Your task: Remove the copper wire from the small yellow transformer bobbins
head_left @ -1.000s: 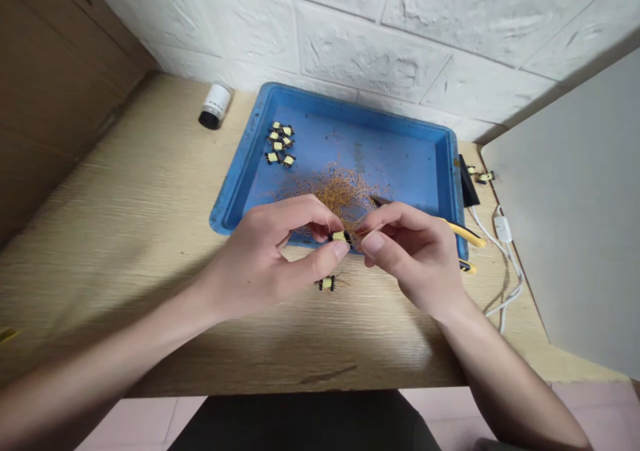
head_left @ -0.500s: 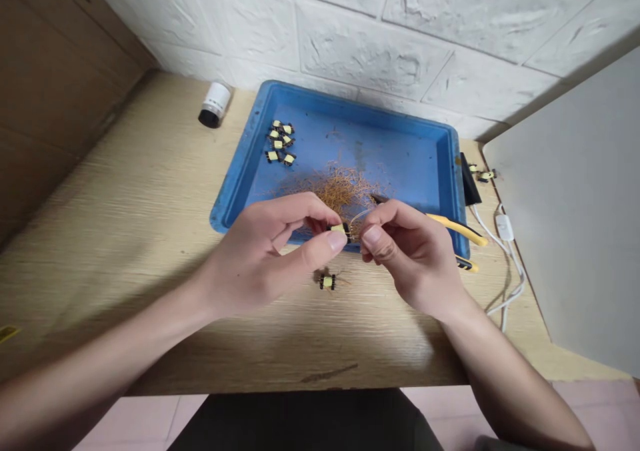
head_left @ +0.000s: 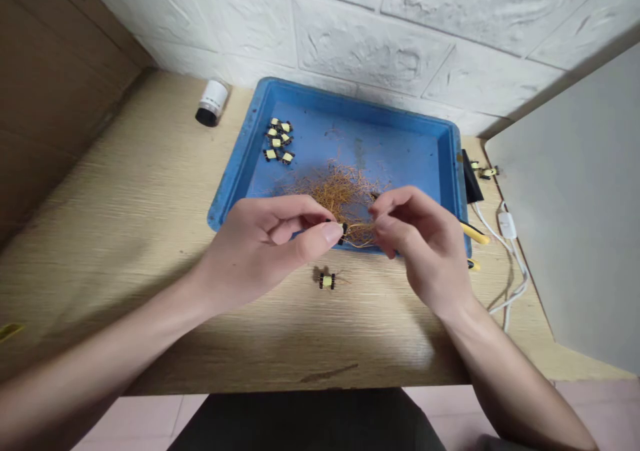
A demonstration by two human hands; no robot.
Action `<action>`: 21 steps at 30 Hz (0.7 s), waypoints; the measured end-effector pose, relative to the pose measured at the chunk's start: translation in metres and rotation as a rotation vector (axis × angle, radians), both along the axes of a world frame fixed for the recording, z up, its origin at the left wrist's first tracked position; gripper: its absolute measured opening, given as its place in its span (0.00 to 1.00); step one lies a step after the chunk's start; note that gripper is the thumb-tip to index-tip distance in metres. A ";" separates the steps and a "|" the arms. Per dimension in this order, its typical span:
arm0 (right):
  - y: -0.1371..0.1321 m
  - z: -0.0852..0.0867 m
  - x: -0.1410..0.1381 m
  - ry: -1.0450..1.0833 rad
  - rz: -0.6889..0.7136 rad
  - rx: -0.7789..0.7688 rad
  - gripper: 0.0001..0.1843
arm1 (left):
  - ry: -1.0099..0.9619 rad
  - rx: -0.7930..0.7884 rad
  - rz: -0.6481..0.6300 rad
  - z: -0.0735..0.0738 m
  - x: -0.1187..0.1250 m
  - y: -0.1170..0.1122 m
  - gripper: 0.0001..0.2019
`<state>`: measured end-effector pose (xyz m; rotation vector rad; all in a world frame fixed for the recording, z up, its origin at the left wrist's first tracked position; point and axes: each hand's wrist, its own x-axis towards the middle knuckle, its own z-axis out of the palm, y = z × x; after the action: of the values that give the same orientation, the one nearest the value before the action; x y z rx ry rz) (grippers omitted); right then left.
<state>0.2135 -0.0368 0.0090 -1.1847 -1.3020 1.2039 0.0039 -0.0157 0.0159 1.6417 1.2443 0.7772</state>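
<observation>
Between the thumb and forefinger of my left hand (head_left: 273, 254) is a small transformer coil (head_left: 343, 232), with yellow tape and a black pin base, mostly covered by the fingers. Thin copper-coloured wires (head_left: 359, 226) run from its right end to my right hand (head_left: 425, 251). The curled fingers of that hand close around the wire ends; the exact pinch is partly hidden. Another coil (head_left: 327, 281) with loose wires lies on the table just below my hands. Behind the right hand, yellow-handled pliers (head_left: 474, 232) rest across the tray's right side, largely covered.
A blue tray (head_left: 405, 112) holds a heap of wire clippings (head_left: 335, 187) and several coils (head_left: 277, 142) at its left. A white bottle with a black cap (head_left: 213, 101) lies left. At right are a white cable with a switch (head_left: 507, 225), a black object (head_left: 471, 176) and more coils (head_left: 489, 172).
My right hand has shifted right, away from the coil, and its fingers have loosened somewhat. More of the wires now shows between my hands. My left hand keeps its hold on the coil.
</observation>
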 end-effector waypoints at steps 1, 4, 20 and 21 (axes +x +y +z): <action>0.000 0.000 0.001 0.005 -0.029 0.035 0.04 | 0.009 -0.011 0.000 0.000 0.000 0.000 0.11; 0.001 -0.002 0.003 -0.043 0.041 0.190 0.05 | 0.032 -0.018 -0.027 0.000 0.000 0.000 0.10; 0.002 -0.007 0.005 -0.104 0.224 0.297 0.07 | -0.017 0.039 -0.056 -0.002 0.001 0.000 0.09; 0.001 -0.007 0.005 -0.107 0.226 0.293 0.06 | -0.019 0.043 -0.056 -0.001 0.000 0.001 0.09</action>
<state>0.2186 -0.0354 0.0020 -0.9185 -1.6645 1.0718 0.0042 -0.0151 0.0145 1.6924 1.1709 0.7882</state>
